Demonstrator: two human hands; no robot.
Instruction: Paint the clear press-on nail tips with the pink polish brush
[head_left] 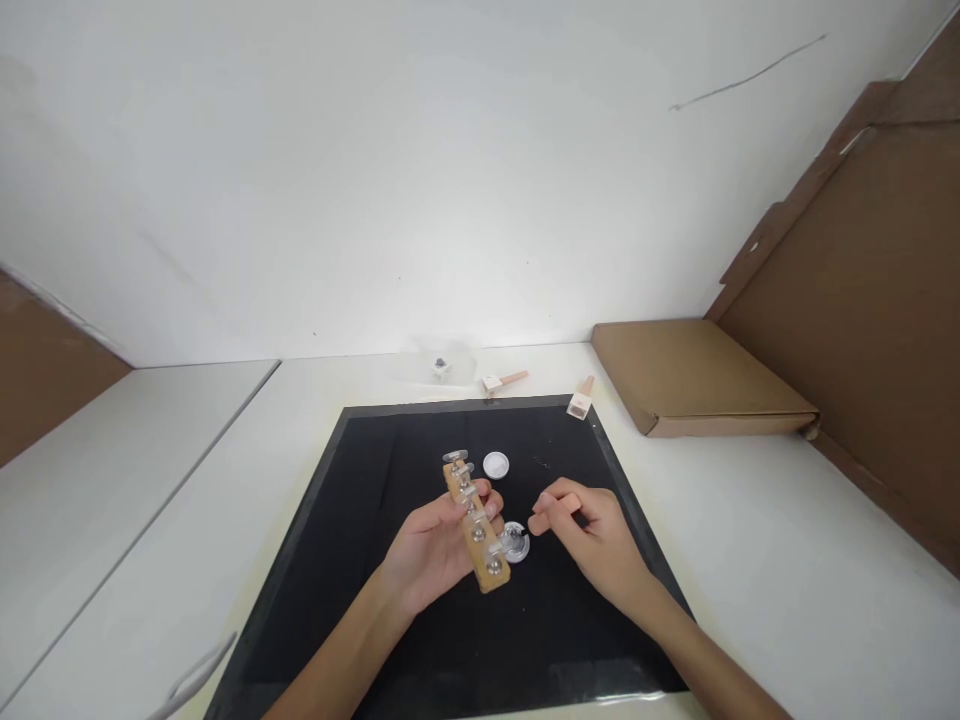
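A narrow wooden strip (pixel 486 558) with several clear, nail-shaped pieces on round silver mounts is held at a slant in my left hand (pixel 439 548). Pinched in the fingers of my right hand (pixel 600 540) is a peach-coloured handle (pixel 541 520); its dark tip points left, close to the lowest clear piece. Below that piece, a small round dish (pixel 516 542) with silvery contents sits on the black mat (pixel 420 640), partly hidden by the strip. A white round dish (pixel 496 465) lies just behind my left fingertips.
Two peach-handled bottles (pixel 492 384) (pixel 580 403) lie around the mat's far edge. A clear tray (pixel 465 372) holding a small white object stands behind it. A flat cardboard box (pixel 705 375) is at back right, and a grey cable (pixel 199 675) at lower left.
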